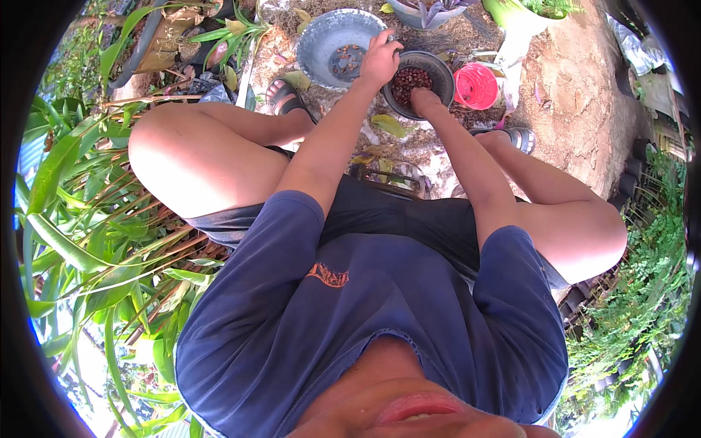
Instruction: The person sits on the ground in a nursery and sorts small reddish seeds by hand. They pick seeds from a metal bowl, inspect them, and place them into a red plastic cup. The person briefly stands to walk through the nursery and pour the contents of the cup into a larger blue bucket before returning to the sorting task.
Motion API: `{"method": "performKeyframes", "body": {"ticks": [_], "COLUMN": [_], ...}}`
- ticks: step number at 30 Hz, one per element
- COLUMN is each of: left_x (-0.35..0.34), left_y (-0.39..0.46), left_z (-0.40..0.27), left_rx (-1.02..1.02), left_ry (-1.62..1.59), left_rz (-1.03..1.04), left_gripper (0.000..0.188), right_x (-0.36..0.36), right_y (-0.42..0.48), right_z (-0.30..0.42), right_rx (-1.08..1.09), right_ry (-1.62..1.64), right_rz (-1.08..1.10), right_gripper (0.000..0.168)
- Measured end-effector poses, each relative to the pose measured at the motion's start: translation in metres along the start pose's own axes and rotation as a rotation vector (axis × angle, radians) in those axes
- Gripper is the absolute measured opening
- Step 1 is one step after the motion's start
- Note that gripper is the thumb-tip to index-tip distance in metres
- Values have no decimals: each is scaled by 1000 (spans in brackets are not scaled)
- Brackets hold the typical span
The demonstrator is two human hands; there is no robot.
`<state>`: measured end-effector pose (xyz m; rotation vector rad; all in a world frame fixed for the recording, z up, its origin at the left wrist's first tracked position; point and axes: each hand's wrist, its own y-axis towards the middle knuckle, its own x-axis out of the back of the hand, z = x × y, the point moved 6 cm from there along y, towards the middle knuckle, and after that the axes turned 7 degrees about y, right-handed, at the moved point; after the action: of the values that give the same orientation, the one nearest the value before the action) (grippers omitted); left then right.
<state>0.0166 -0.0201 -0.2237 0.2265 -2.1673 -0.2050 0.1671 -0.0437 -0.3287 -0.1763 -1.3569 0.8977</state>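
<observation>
My left hand (379,59) hangs between a worn grey basin (313,49) and a dark round pot (446,82). Its fingers curl near the pot's far left rim; whether they grip anything is unclear. A few small brown pieces (346,57) lie on the basin's bottom. Inside the pot are many small dark red, bean-like pieces (406,82). My right hand (425,102) reaches into the pot among them, its fingertips hidden. Right of the pot, and close to it, is a small pink plastic container (476,86).
Beyond the basin stands a grey planter (427,19) with purple leaves. A pale green pot (515,16) is at the upper right. Fallen leaves (388,125) lie on the ground between my sandalled feet. Long-leaved plants (71,180) crowd my left side, ferny greenery (641,328) my right.
</observation>
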Motion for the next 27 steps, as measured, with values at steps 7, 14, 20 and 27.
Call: {"method": "performKeyframes", "body": {"ticks": [7,14,20,27], "left_x": [0,0,1,-1], "left_y": [2,3,2,2], "left_z": [-1,-4,0,1], "left_rx": [-4,9,31,44], "left_ry": [-10,-60,-37,-36], "left_rz": [6,10,22,24], "left_gripper": [18,18,18,17], "right_x": [-7,-7,13,41], "right_y": [15,33,31,18], "right_z": [-6,-20,-23,-29], "right_rx": [-4,103,139,119], "right_ry": [23,-77,175,670], "right_rz": [-125,-58,-187,-139], "right_gripper": [23,24,16,14]}}
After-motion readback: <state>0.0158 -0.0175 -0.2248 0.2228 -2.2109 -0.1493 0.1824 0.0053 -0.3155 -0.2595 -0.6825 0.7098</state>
